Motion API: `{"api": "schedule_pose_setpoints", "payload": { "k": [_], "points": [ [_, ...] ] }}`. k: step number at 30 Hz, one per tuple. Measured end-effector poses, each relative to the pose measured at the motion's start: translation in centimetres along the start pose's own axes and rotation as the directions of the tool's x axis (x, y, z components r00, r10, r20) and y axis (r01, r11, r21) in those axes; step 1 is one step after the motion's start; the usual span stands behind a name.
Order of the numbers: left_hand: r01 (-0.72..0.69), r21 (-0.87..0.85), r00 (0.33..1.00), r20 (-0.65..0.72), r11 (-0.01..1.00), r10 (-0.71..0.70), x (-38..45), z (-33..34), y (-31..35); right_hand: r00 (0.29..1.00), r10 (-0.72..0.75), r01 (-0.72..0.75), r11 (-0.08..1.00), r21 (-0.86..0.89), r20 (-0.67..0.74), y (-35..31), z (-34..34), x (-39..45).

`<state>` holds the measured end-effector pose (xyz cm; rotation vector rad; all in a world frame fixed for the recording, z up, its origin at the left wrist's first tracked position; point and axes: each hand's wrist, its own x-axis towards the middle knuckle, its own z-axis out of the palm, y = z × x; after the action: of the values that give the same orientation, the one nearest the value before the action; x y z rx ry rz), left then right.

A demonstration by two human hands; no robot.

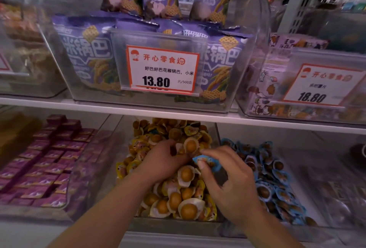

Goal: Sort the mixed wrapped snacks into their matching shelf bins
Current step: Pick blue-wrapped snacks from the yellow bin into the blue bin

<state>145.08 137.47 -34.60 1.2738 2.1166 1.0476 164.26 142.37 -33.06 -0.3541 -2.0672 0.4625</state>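
Observation:
A clear middle bin (174, 226) on the lower shelf holds several yellow-wrapped round snacks (186, 208). To its right, another bin holds blue-wrapped round snacks (275, 190). My right hand (231, 186) pinches one blue-wrapped snack (208, 161) between thumb and fingers, above the yellow pile. My left hand (162, 160) rests in the yellow pile with fingers curled among the packets; whether it grips one is hidden.
A bin of purple wrapped squares (45, 160) sits at lower left. On the upper shelf (118, 107), a clear bin of purple rice-cracker bags (87, 57) carries a 13.80 price tag (162, 68); another bin at right shows an 18.80 tag (316, 85).

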Motion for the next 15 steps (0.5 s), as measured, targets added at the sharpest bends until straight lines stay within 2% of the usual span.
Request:
{"api": "schedule_pose_setpoints", "payload": {
  "k": [2,5,7,12,15],
  "points": [
    [-0.031,0.061,1.0,0.008,0.998,0.031,-0.2,0.4,0.5,1.0,0.003,-0.003,1.0,0.006,-0.002,0.0,-0.1,0.0],
    [-0.101,0.085,0.988,0.127,0.991,0.09,-0.5,0.5,0.9,1.0,0.012,-0.012,1.0,0.018,0.006,-0.1,-0.2,0.0],
    [-0.115,-0.003,0.98,0.165,0.993,0.114,-0.6,0.2,1.0,1.0,0.02,-0.02,1.0,0.02,0.012,-0.2,-0.2,-0.1],
    [-0.119,-0.218,0.982,0.121,0.969,0.148,-0.6,0.2,1.5,0.999,0.034,-0.034,0.999,0.029,0.009,-0.4,-0.2,0.1],
    [-0.057,-0.329,0.991,0.097,0.943,0.093,-0.7,-0.5,1.6,0.999,0.037,-0.037,0.999,0.029,-0.009,-0.5,-0.3,0.2]
  ]
}}
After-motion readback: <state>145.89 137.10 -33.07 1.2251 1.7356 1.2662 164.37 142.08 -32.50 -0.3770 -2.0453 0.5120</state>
